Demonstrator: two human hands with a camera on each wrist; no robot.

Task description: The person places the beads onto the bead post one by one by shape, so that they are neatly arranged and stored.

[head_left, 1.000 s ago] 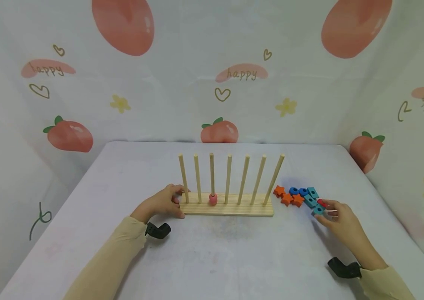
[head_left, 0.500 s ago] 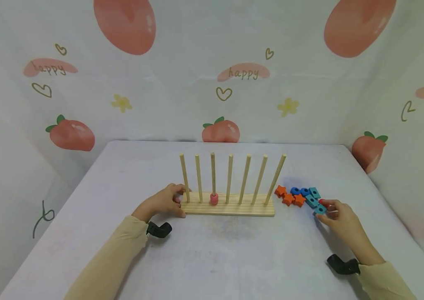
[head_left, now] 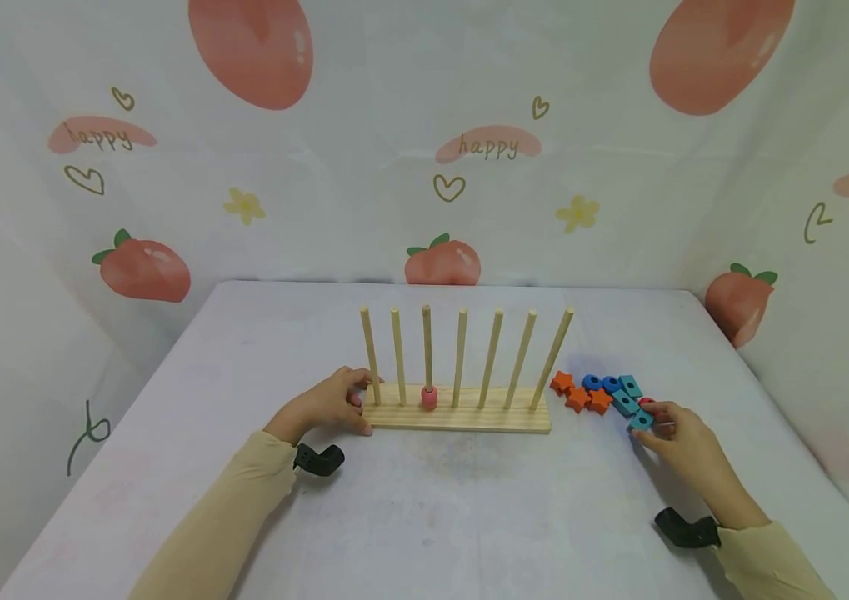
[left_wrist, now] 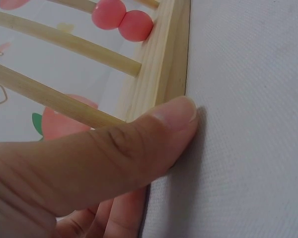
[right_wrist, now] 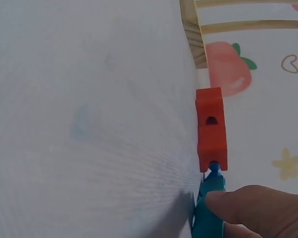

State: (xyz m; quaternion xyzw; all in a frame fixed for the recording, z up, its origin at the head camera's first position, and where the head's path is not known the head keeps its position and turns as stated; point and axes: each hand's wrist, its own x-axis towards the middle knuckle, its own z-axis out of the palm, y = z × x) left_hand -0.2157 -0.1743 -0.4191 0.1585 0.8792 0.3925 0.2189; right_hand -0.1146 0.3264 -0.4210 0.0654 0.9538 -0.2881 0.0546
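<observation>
My left hand grips the left end of a wooden peg board, thumb along its front edge and fingers behind. Several upright pegs rise from the board, and two round red beads sit stacked at the foot of the third from the left. Over at the right, my right hand pinches a teal block bead on the table. Its thumb lies against the block in the right wrist view. A red bead peeks out behind the fingertips, mostly hidden.
Beside the board's right end lie orange star beads, two blue beads and more teal blocks, bunched close together. A white cloth covers the table; a printed curtain stands behind it.
My right fingertips have shifted slightly at the red bead, which now shows just behind them. The left hand stays on the board, and the head view has shifted a little.
</observation>
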